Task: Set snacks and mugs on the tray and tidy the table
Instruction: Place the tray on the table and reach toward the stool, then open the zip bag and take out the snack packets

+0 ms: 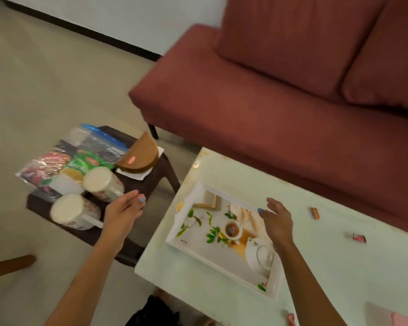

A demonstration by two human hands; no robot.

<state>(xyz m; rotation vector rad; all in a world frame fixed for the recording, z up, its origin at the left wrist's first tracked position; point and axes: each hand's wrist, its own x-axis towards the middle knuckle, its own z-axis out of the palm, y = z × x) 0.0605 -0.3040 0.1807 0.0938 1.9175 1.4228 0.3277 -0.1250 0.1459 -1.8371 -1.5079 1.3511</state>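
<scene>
A white rectangular tray (198, 251) printed with a teapot, a cup and leaves lies on the pale table (327, 267), holding nothing. Two white patterned mugs stand on a dark stool (149, 182) to the left: the near mug (74, 211) and the far mug (103, 183). Behind them lies a clear zip bag of snack packets (64, 161). My left hand (124, 212) hovers open just right of the mugs, touching neither. Over the tray's right half, my right hand (277, 220) is open and holds nothing.
A brown half-round pouch (140, 154) rests on white paper at the stool's far corner. Small wrappers (315, 212) (359, 238) lie scattered on the table's right side. A red sofa (269, 102) stands right behind the table. Beige floor lies to the left.
</scene>
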